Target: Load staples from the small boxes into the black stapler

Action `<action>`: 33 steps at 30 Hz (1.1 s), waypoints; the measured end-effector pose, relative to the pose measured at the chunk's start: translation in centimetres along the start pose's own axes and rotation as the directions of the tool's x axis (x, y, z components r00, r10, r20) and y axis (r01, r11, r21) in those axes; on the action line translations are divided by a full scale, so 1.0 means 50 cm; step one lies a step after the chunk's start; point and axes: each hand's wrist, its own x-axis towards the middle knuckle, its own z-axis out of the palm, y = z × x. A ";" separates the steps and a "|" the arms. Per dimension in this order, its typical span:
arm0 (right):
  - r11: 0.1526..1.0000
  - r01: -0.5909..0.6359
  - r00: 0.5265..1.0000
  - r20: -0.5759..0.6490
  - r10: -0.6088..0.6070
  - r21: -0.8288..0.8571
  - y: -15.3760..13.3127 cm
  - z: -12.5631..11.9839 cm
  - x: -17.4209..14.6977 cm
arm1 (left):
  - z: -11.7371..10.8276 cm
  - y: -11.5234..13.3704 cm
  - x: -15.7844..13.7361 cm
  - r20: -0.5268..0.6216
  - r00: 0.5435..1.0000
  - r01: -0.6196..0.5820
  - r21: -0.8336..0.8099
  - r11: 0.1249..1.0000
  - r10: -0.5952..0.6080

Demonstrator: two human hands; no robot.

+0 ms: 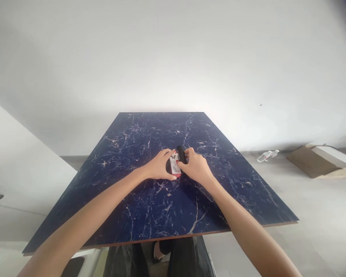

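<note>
Near the middle of the blue marble-patterned table [150, 215] is a small white and red box [175, 167] with printing on it. My left hand [160, 165] grips it from the left, thumb at the near end and fingers at the far end. Right beside the box is a black, long, rounded object [181, 153] that looks like a stapler. My right hand [196, 166] holds it between thumb and fingers, with the thumb close to the box. The fingers partly hide both things.
A pale wall [167, 57] stands behind the table. On the floor to the right lie a clear plastic bottle [266, 156] and an open brown cardboard box [314, 161]. My legs are under the table's near edge [161, 241].
</note>
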 end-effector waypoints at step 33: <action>0.842 0.521 0.736 0.425 -0.527 0.141 0.007 -0.003 0.033 | -0.031 0.015 -0.091 0.023 0.987 -0.159 0.205 0.966 0.158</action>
